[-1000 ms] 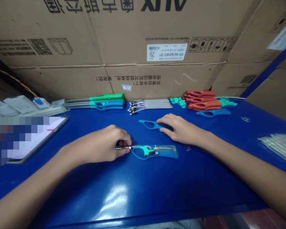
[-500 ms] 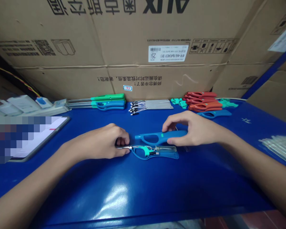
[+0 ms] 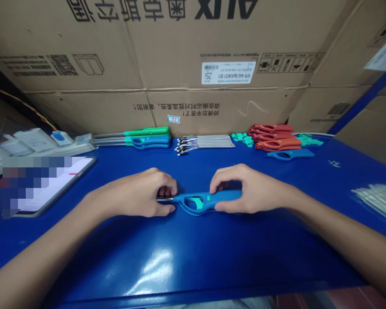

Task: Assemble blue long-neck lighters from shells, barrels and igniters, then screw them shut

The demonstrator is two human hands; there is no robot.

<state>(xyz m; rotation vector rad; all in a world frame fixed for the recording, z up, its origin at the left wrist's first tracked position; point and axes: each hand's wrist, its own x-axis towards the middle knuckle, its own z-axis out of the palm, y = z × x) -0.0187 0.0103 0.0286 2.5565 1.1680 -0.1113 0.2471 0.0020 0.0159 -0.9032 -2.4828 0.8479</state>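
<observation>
Right at the centre, on the blue table point(image 3: 193, 257), lies the blue lighter, its upper shell point(image 3: 228, 198) over the lower shell point(image 3: 194, 213). The rims don't quite match: the lower one peeks out on the near side, so the seating looks unfinished. The green trigger point(image 3: 198, 203) is in, showing through the opening, and the metal tube point(image 3: 165, 199) runs out at the front. Whether anything locks the halves, can't tell.

Left hand point(image 3: 148, 193): thumb and fingers narrowed on that tube. Right hand point(image 3: 249, 191): curved over the upper shell, gripping its back end.

Behind, blue and green lighters point(image 3: 151, 139) lie with tubes fitted, looking complete. Beside them, unused by the look of it: wired tubes point(image 3: 214, 141), loose triggers point(image 3: 243, 138), red handles point(image 3: 273, 135). Far right, clear sticks point(image 3: 376, 201); far left, a tablet point(image 3: 59, 184).
</observation>
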